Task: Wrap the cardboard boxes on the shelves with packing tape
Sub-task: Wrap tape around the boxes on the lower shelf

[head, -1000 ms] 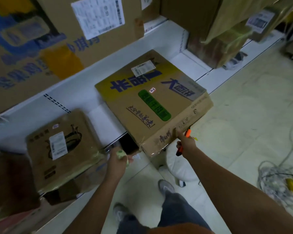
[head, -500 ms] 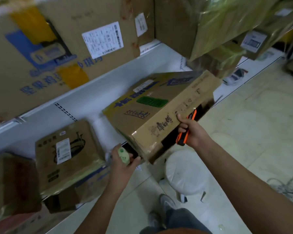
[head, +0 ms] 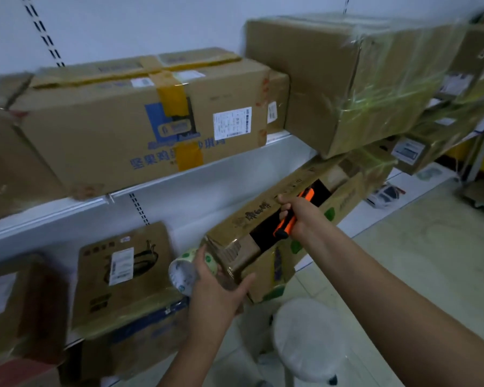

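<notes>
Cardboard box [head: 266, 241], the one I was wrapping, stood tipped on edge at the front lip of the lower shelf [head: 196, 202], its long side toward me and a dark gap showing along that side. Everything below I place against this box.

Nearest me, below the box's low corner, stood a white stool [head: 310, 339]. At that corner my left hand [head: 218, 286] had its fingers curled round the tape roll [head: 192, 270], pressed close to the cardboard. Partway up the long side, my right hand [head: 302, 216] gripped an orange-handled cutter [head: 292, 216] while its fingertips steadied the upper edge.

To do the pass well, I judged the roll should stay tight to the face, the tape pulled taut round the corner, with the blade end kept off the film; I could not tell whether the blade was out.

Room was tight. Left of the box a smaller labelled carton [head: 123, 272] sat near the roll's path. Above it hung the upper shelf's front edge and a long carton with yellow tape [head: 140, 121]. Above and right, a film-wrapped carton [head: 355, 79] overhung the raised end. The freest room seemed to be floor-side, right of the box.
</notes>
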Action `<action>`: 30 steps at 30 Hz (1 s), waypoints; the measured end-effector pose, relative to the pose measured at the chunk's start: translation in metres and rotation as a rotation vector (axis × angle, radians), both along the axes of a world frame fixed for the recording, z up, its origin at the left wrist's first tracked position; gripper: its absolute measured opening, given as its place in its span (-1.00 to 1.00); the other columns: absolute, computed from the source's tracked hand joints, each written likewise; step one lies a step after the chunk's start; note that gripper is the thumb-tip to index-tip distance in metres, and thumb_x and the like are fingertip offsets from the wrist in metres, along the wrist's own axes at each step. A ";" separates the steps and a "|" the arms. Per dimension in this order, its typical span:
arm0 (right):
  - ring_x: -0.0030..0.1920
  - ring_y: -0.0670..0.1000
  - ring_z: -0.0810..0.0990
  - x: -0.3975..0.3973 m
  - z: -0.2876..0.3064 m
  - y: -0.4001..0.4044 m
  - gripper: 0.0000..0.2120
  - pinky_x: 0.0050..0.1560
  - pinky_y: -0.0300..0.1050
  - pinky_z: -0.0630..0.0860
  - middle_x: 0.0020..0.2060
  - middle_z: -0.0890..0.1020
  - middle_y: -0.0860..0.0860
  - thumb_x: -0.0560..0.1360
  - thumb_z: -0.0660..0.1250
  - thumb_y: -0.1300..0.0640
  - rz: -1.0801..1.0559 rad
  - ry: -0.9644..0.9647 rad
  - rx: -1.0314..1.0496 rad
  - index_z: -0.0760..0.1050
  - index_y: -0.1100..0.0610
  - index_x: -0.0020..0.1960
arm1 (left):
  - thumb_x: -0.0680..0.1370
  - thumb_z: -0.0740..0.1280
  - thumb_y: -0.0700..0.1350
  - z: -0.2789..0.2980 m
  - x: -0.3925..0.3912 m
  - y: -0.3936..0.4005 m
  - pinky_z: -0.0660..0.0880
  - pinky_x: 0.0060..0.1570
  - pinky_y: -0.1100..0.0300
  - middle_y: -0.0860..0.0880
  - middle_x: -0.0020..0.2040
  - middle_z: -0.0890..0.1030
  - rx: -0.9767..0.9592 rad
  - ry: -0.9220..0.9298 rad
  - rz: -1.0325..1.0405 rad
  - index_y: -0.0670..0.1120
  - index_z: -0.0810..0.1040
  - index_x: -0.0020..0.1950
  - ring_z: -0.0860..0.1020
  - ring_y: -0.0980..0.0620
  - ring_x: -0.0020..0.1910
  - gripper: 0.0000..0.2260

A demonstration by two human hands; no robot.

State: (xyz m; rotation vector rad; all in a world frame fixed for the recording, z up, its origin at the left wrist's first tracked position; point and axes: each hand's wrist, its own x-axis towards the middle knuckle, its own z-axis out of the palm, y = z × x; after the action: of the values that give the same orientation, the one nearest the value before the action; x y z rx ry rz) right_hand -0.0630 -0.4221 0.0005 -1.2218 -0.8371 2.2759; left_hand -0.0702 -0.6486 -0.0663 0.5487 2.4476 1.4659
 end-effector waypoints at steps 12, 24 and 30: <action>-0.43 0.03 0.60 -0.055 -0.012 0.013 -0.55 -0.20 -0.04 0.65 -0.42 0.64 0.07 0.38 0.51 -0.20 0.287 -0.473 0.544 0.54 0.19 -0.28 | 0.52 0.43 0.09 0.008 -0.073 0.026 0.44 0.11 0.18 -0.13 0.33 0.52 -0.047 0.013 0.192 -0.14 0.22 0.51 0.51 -0.10 0.29 -0.32; -0.42 0.07 0.49 -0.033 -0.030 0.040 -0.72 -0.35 -0.07 0.46 -0.43 0.47 0.06 0.51 0.37 0.08 0.509 -0.534 0.947 0.38 0.13 -0.30 | 0.55 0.42 -0.04 0.013 -0.093 0.031 0.36 0.15 0.18 0.11 0.19 0.42 -0.013 0.025 0.114 -0.02 0.21 0.50 0.42 0.13 0.17 -0.41; -0.17 -0.05 0.48 -0.026 -0.013 0.068 -0.51 -0.39 -0.22 0.28 0.37 0.40 0.01 0.56 0.31 0.04 0.350 -0.593 1.804 0.33 -0.03 0.47 | 0.51 0.44 0.02 0.006 -0.095 0.023 0.47 0.19 0.06 0.24 0.17 0.52 -0.041 0.012 0.074 0.17 0.25 0.43 0.54 0.12 0.18 -0.44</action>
State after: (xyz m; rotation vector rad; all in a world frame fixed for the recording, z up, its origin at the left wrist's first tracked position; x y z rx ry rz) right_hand -0.0893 -0.3543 -0.0126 -0.6770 -2.4911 0.4200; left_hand -0.1650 -0.6258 -0.0598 0.4643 2.5267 1.4406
